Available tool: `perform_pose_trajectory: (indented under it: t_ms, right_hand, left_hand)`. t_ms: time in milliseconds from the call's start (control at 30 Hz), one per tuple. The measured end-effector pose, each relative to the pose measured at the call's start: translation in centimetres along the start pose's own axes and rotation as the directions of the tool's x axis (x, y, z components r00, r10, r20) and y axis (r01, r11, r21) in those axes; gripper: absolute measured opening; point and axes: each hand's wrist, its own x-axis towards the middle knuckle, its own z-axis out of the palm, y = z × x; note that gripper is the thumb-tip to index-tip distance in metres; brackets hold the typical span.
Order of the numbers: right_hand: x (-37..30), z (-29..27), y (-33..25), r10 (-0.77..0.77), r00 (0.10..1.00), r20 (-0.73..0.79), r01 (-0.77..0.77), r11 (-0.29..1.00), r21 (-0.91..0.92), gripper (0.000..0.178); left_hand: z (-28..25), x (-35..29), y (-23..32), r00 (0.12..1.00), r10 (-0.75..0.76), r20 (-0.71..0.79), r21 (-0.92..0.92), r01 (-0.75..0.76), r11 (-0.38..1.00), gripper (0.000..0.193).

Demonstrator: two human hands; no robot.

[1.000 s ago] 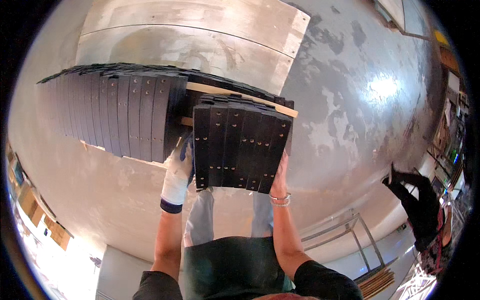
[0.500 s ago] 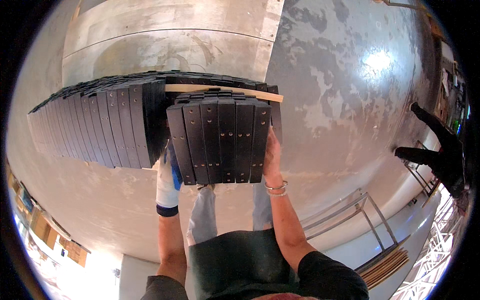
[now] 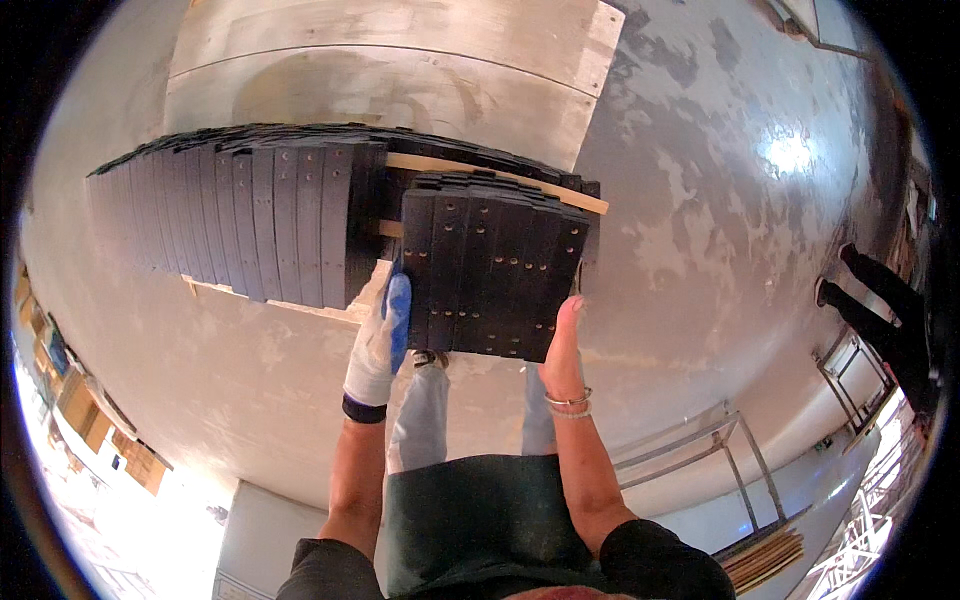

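Note:
A block of dark, flat slats (image 3: 490, 270) with small drilled holes stands on end in front of me, pressed together between my two hands. My left hand (image 3: 378, 340), in a white glove with blue on it, bears on the block's lower left side. My bare right hand (image 3: 564, 350), with bracelets at the wrist, lies along the lower right side, thumb up; its other fingers are mostly hidden. To the left, a long row of similar slats (image 3: 240, 225) leans side by side. A thin pale wood strip (image 3: 588, 202) runs behind the block's top edge.
Wide pale boards (image 3: 420, 85) lie beyond the slats on the stained grey floor (image 3: 690, 240). At the lower right stand a metal frame (image 3: 745, 455) and a pile of thin wood strips (image 3: 765, 562). Another person's dark-clad legs (image 3: 880, 300) are at the far right.
My view has shifted, so the slats sit farther right. The slats in the block now fit closer together, with fewer gaps. My right hand has come lower along the block's side.

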Motion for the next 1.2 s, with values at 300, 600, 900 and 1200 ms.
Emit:
perform_pose_trajectory:
  t_ms: [300,600,900,1200]
  right_hand:
    - [0.5,1.4,0.3,-0.241,0.969,-0.052,0.207,0.910,-0.359,0.092]
    - [-1.3,5.3,-5.2,-0.046,0.999,0.022,0.051,0.870,-0.491,0.085]
    - [0.7,7.2,-2.3,-0.115,0.993,0.011,0.105,0.856,-0.506,0.084]
    - [0.6,7.3,-7.1,-0.017,0.927,0.374,0.249,0.774,-0.582,0.083]
  left_hand:
    - [1.5,1.8,6.6,0.988,0.022,-0.151,0.307,0.026,0.951,0.059]
    - [1.1,-3.3,6.7,0.986,-0.064,-0.153,0.114,0.082,0.990,0.075]
    - [0.9,-9.7,0.0,0.935,-0.223,-0.277,-0.327,0.127,0.937,0.074]
    - [0.8,-3.7,-8.2,0.878,-0.473,-0.066,-0.920,0.130,0.369,0.082]
